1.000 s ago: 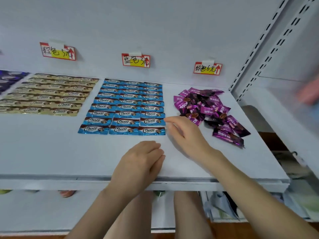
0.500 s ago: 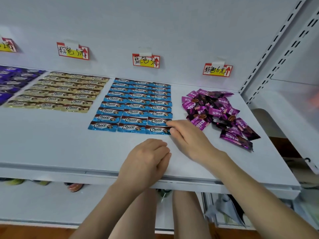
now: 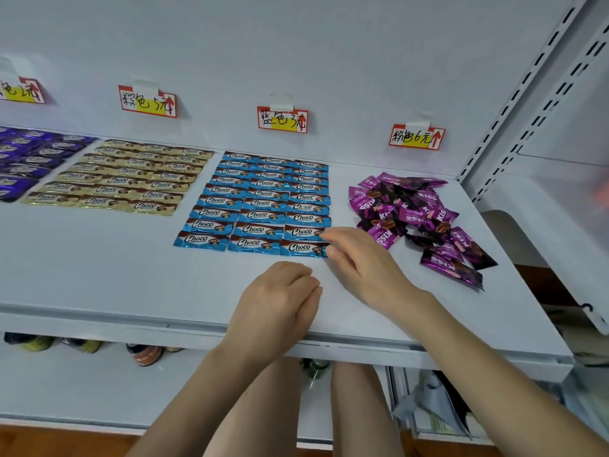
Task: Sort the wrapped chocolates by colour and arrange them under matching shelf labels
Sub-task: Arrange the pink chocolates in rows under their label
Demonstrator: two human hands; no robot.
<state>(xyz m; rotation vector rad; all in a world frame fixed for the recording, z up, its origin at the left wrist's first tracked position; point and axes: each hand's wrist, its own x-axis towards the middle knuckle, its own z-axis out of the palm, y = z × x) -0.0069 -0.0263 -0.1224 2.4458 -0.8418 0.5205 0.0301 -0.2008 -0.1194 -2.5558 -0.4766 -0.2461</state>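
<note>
The right grip [image 3: 362, 265], fingers nearly straight and apart, touches the blue chocolate [image 3: 303, 248] just at its fingertips. The left grip [image 3: 280, 298] rests loosely curled beside it, nothing seen inside. The foil wrapper looks light, thin and slippery; better to pinch its crimped end.

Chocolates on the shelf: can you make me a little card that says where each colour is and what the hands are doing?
Blue chocolates: tidy grid, three across
Gold chocolates: tidy rows left of the blue ones
Purple chocolates: far left, partly out of view
Pink chocolates: messy heap below the rightmost label
Right hand: fingertips touching the front right blue wrappers
Left hand: loosely curled on the shelf, nothing seen in it
</note>
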